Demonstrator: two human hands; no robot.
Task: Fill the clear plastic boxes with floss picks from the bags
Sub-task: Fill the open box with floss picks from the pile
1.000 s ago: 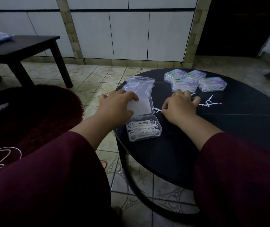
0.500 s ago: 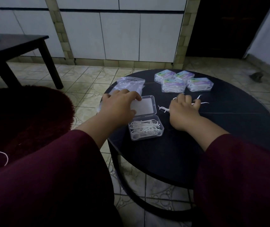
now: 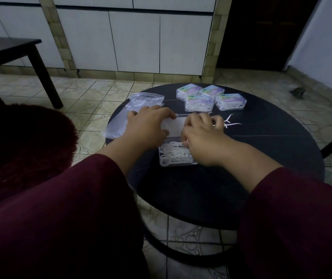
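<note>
On the round black bench [image 3: 261,168], near its left edge, an open clear box [image 3: 176,156] lies with white floss picks [image 3: 171,153] in its tray and its lid [image 3: 174,125] folded back on the far side. The left hand [image 3: 149,127] rests on the lid, fingers curled over its edge. The right hand [image 3: 201,135] is at the tray's right side, its grip pinched together on a pick. A clear bag [image 3: 134,109] lies far left; four closed filled boxes [image 3: 211,98] sit beyond; loose picks [image 3: 230,122] lie right of the hands
</note>
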